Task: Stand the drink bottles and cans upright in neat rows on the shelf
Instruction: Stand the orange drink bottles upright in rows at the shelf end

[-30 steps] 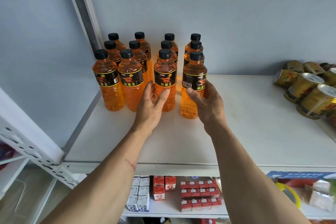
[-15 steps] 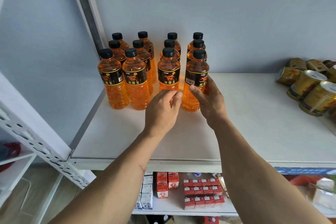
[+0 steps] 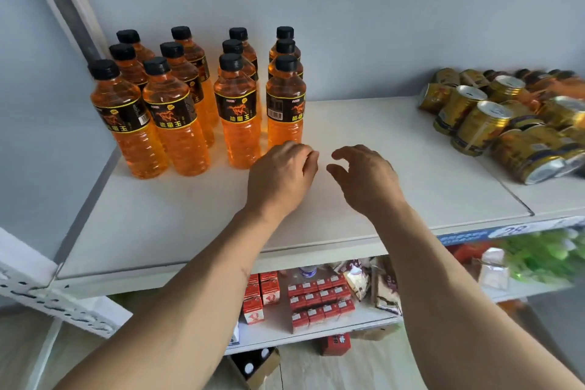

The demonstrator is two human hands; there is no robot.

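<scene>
Currently both hands hover empty above the white shelf (image 3: 364, 123), just in front of the bottles. The left hand (image 3: 280, 179) has its fingers (image 3: 304, 155) curled loosely inward, gripping nothing; the right hand (image 3: 367, 177) is slack and released, fingers bent and apart. Twelve orange drink bottles (image 3: 235, 117) with black caps stand upright at the shelf's left end, in four files of three running back toward the wall. Well apart on the right, gold cans (image 3: 478, 127) lie on their sides in a loose heap. Small red boxes (image 3: 319, 298) sit on the lower shelf beneath.
</scene>
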